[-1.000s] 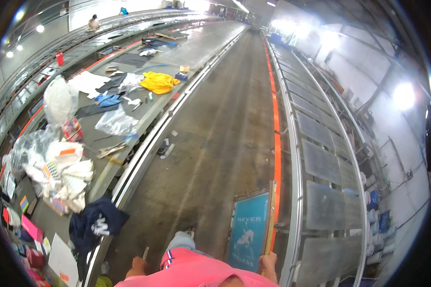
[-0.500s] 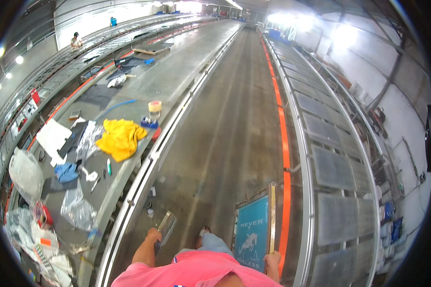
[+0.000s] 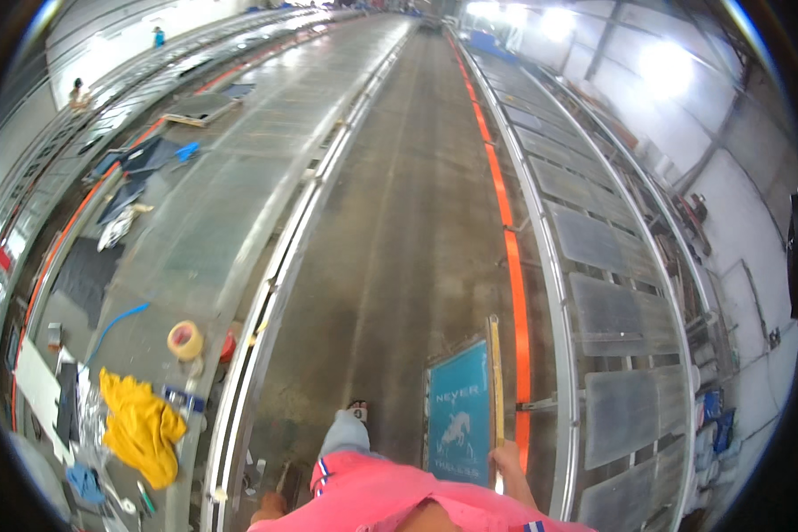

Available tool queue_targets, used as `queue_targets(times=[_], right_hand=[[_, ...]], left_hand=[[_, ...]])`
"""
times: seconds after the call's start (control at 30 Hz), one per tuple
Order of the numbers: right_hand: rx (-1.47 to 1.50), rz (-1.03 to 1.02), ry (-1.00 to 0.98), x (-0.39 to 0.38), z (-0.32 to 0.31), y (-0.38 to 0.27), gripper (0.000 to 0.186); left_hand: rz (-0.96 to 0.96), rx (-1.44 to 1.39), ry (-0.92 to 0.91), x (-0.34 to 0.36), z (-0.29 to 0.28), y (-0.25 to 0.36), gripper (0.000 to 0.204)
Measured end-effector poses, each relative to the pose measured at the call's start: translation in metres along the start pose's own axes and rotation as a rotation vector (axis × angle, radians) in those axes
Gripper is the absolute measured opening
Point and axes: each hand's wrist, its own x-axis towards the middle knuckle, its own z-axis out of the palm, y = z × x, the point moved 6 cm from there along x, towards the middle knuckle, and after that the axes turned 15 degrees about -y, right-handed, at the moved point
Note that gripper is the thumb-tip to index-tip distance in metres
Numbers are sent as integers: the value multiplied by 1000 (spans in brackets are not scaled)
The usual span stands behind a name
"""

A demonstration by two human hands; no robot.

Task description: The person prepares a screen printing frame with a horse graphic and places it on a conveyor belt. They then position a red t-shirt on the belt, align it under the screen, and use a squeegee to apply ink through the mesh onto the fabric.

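Note:
My right hand (image 3: 509,465) is closed on the side rail of a screen printing frame (image 3: 495,381), which hangs upright at my right side. Its teal mesh (image 3: 443,421) carries pale lettering and an animal figure. Low in the picture, my left hand (image 3: 271,507) grips a squeegee (image 3: 290,481), mostly cut off by my body and the lower edge. My foot (image 3: 357,409) is forward on the floor between the two long tables.
The left table (image 3: 206,191) bears a yellow cloth (image 3: 140,426), a tape roll (image 3: 185,340), a blue strip (image 3: 120,325) and dark sheets. Along the right table (image 3: 616,408) lie grey panels. An orange rail (image 3: 513,284) edges the aisle (image 3: 390,222). A distant person (image 3: 78,96) stands far left.
I have moved forward along the aisle, so the yellow cloth and tape sit nearer. The left hand with the squeegee has swung down toward the lower edge. The screen frame stays at my right.

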Motion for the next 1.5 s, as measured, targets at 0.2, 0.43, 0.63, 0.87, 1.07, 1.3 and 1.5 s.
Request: queue_targets(times=[0.2, 0.43, 0.63, 0.87, 1.07, 1.3, 1.5], right_hand=[[-31, 17, 158, 86, -32, -115, 23], [-155, 86, 156, 263, -66, -278, 29], [-257, 90, 103, 424, -131, -455, 34], [-81, 94, 15, 627, -210, -594, 28], [-82, 188, 49, 746, -264, -692, 36], [-122, 198, 203, 870, -293, -824, 27], [-222, 191, 111, 1088, -344, -952, 23]], left_hand=[[65, -34, -49, 55, -202, 249, 34], [274, -49, -13, 90, -426, 580, 26], [214, -234, -13, 116, -506, 709, 28], [-62, -288, -96, 179, -526, 803, 31], [208, 570, -104, 271, -599, 960, 36], [192, -104, -20, 294, -838, 1266, 26], [315, -117, 222, 328, -987, 1512, 32]])
